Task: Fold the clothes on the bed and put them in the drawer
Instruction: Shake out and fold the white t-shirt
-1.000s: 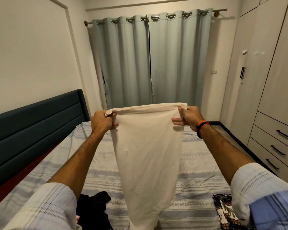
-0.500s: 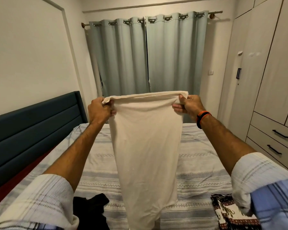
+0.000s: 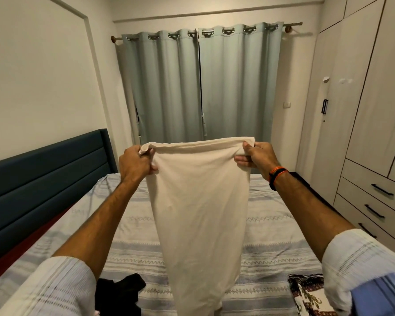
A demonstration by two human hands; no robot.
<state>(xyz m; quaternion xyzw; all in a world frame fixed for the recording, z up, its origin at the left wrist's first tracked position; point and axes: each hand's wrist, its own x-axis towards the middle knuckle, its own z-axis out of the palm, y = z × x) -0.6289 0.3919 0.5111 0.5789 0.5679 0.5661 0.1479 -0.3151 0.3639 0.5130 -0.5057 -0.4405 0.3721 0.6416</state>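
A cream garment [image 3: 198,213] hangs stretched in the air above the bed [image 3: 267,238]. My left hand [image 3: 134,164] grips its top left corner and my right hand [image 3: 254,155] grips its top right corner, both raised at about the same height. The cloth narrows downward and its lower end runs out of the frame's bottom edge. A black garment [image 3: 118,293] lies crumpled on the bed's near left. A patterned black-and-white garment [image 3: 308,295] lies at the near right. Wardrobe drawers [image 3: 374,190] with black handles are shut on the right.
A dark blue headboard [image 3: 48,176] runs along the bed's left side. Grey curtains [image 3: 201,87] hang closed on the far wall. Tall wardrobe doors [image 3: 365,87] stand above the drawers. A narrow floor strip separates bed and wardrobe.
Both hands rose with the cream garment and have since come down a little, still holding its top edge stretched. The view has tilted slightly.
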